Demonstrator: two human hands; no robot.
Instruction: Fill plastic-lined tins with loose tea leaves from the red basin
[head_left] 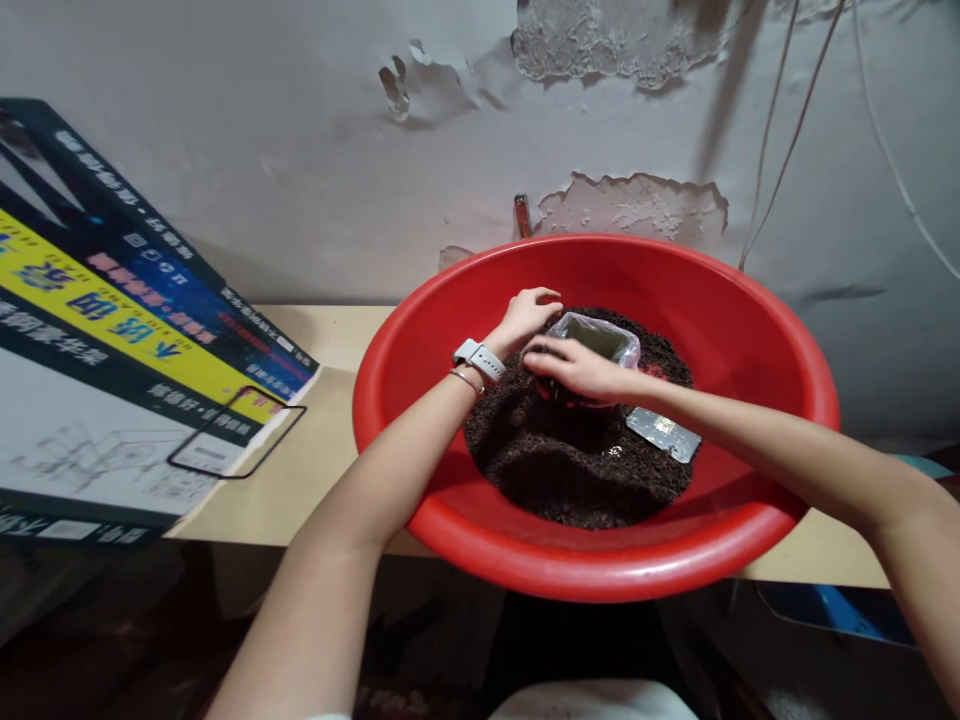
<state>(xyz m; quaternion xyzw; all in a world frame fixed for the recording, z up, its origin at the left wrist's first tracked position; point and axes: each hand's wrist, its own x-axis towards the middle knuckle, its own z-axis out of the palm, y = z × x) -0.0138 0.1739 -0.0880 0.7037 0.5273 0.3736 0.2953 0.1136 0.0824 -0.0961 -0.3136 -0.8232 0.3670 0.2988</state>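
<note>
A plastic-lined container (628, 350) stands in dark, crumbly soil (585, 490) inside a large red basin (757, 350). My left hand (525, 315), with a watch on its wrist, is beside the container's far left rim; its fingers are loosely bent and apart. Across the container's near left side reaches my right hand (581, 368), fingers curled in. What they hold, if anything, is hidden. Below the right forearm a flat silvery rectangular piece (664, 434) lies on the soil. A hollow shows in the soil under my right hand.
The basin sits on a pale tabletop (262, 515) and overhangs its front edge. To the left stands a printed cardboard box (112, 330), with a thin dark rectangular frame (236, 433) by its corner. Behind is a peeling wall (300, 150) with hanging cables (795, 150).
</note>
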